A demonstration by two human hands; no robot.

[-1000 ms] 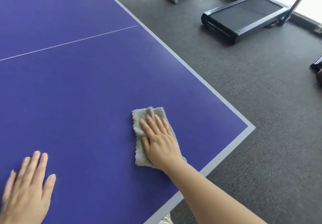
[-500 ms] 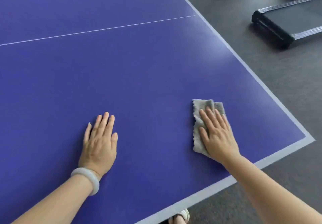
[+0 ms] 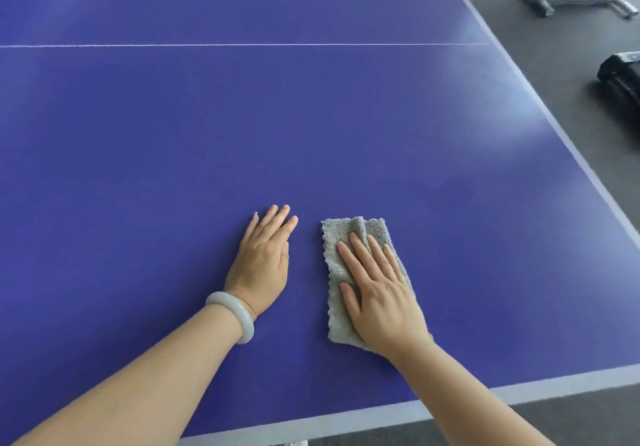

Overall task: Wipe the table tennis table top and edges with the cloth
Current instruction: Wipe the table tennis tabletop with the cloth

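two flat hands on tabletop [image 3: 242,126]: right hand [image 3: 377,293] presses cloth [image 3: 370,229], grip apart, fingers straight; left hand [image 3: 263,258] just beside cloth, grip apart.

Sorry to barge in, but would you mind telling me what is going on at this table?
A person is wiping a blue table tennis table with a grey cloth. The right hand presses flat on the folded cloth, a little in from the pale near edge. The left hand, with a pale bangle on its wrist, rests flat on the bare top beside the cloth, not touching it.
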